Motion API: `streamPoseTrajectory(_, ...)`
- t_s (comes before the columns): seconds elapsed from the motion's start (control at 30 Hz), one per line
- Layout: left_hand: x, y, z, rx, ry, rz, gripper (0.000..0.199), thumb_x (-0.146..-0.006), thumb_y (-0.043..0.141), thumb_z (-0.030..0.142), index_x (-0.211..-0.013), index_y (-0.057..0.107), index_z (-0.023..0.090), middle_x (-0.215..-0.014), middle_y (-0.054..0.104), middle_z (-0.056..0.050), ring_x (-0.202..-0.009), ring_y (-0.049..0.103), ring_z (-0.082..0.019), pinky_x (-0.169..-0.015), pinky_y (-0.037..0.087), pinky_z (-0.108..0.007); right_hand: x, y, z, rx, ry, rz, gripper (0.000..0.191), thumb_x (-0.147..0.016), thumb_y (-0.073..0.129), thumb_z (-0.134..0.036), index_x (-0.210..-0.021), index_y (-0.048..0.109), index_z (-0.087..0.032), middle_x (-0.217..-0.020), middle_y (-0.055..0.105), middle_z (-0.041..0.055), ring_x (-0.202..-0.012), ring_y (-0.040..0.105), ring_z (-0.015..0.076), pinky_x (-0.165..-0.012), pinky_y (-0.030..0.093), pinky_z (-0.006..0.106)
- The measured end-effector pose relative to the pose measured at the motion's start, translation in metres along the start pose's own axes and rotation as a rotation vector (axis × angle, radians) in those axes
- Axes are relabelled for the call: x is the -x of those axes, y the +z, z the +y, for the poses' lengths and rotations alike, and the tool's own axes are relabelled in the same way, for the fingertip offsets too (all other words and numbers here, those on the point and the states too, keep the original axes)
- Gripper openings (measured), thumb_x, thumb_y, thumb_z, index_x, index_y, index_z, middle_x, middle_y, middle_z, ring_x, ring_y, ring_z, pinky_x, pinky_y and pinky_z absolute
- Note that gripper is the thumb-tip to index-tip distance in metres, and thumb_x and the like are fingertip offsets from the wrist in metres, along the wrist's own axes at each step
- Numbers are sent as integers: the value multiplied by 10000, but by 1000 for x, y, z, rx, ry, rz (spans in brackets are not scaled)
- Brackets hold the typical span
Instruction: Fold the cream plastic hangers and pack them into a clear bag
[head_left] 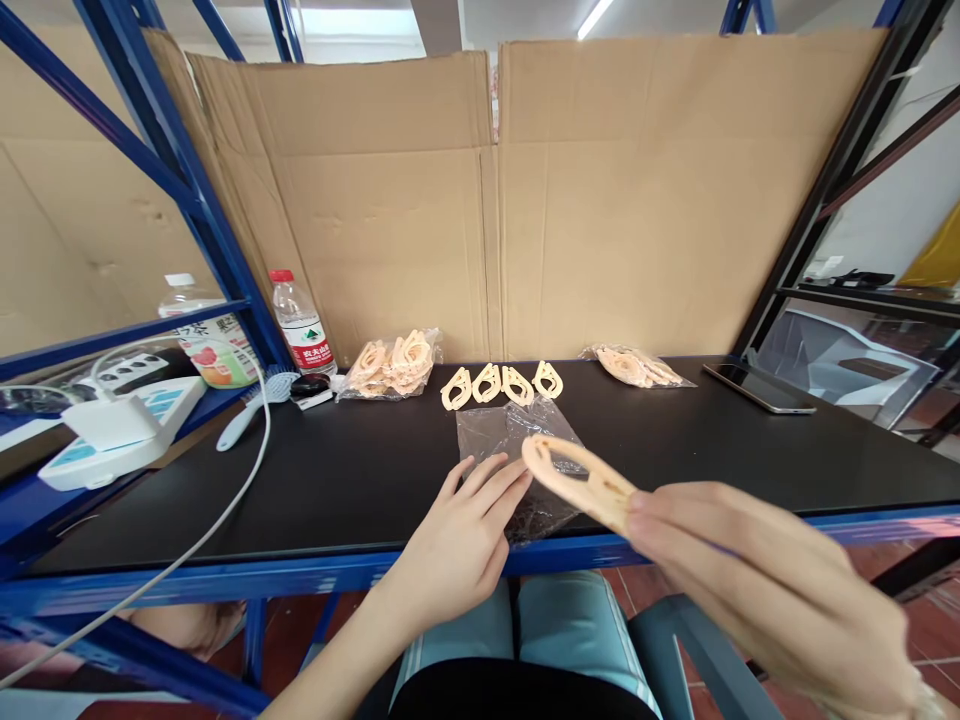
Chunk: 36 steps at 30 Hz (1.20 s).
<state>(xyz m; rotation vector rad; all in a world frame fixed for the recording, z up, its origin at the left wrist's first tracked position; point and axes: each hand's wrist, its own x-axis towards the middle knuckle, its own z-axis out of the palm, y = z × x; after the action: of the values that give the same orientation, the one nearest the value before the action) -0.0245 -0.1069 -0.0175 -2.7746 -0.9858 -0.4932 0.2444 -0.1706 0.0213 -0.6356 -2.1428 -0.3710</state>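
Note:
My right hand is closed on a beige, teardrop-shaped clip with an open middle, pinched by its narrow end and raised above the front edge of the table. My left hand lies with its fingers stretched out on a clear plastic bag, which is flat and crumpled on the black tabletop. Behind the bag stands a row of several similar beige clips. Farther left sits a full clear bag of beige clips, and a flatter bag of them lies at the back right.
A water bottle, a hairbrush and a white power strip occupy the left side. A white cable hangs over the front edge. On the right lies a phone. Cardboard walls the back between blue posts.

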Motion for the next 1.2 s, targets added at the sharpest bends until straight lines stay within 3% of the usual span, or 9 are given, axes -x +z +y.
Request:
streamPoseTrajectory(0.2, -2, -2, 1, 19, 0, -3, 681, -830, 404, 33, -1493, 296, 146, -1566, 313, -79, -1423, 302, -294, -1148, 322, -542, 28, 13, -14, 129, -79, -176, 446, -1005, 325, -203, -1398, 535, -174, -1190, 708, 66, -1070, 670, 244, -910, 570, 337)
streamPoseTrajectory(0.3, -2, -2, 1, 1, 2, -17, 646, -873, 387, 50, -1502, 282, 148, -1573, 296, -78, -1427, 296, -298, -1143, 323, -546, 34, 14, -19, 142, -114, -175, 461, -1011, 288, -211, -1395, 534, -149, -1165, 720, 69, -1044, 679, 234, -935, 559, 330)
streamPoseTrajectory(0.47, -2, -1, 1, -2, 4, -1, 646, -889, 387, 67, -1515, 265, 168, -1574, 293, -75, -1436, 278, -296, -1147, 316, -544, 17, 29, -15, 183, -142, -110, 444, -965, 291, -103, -1238, 641, -99, -1089, 741, 113, -979, 686, 241, -814, 581, 348)
streamPoseTrajectory(0.67, -1, -3, 2, 12, 29, 6, 604, -923, 393, 112, -1513, 279, 174, -1563, 321, -73, -1433, 286, -286, -1149, 324, -520, -4, 61, -7, 382, -192, -131, 334, -894, 410, -20, -1039, 707, -67, -936, 744, 147, -843, 682, 228, -616, 529, 319)
streamPoseTrajectory(0.83, 0, 0, 1, -13, 20, -7, 584, -948, 386, 143, -1519, 265, 170, -1562, 325, -68, -1436, 277, -284, -1163, 299, -511, -5, 81, 3, 551, -145, -236, 269, -865, 482, -6, -993, 714, -52, -851, 716, 142, -823, 642, 240, -620, 497, 335)
streamPoseTrajectory(0.97, -1, 0, 2, -21, 11, -22, 573, -967, 372, 166, -1526, 244, 166, -1571, 307, -57, -1439, 266, -288, -1168, 286, -513, -12, 86, 12, 641, -142, -289, 276, -867, 499, -24, -1052, 703, -40, -930, 699, 158, -879, 595, 266, -643, 477, 363)
streamPoseTrajectory(1.2, -1, -3, 2, 9, 14, -6, 562, -956, 387, 158, -1509, 287, 163, -1551, 346, -79, -1423, 306, -287, -1161, 308, -514, -25, 92, 26, 665, -92, -344, 248, -873, 497, -39, -945, 731, -78, -1030, 658, 173, -873, 556, 251, -719, 465, 402)
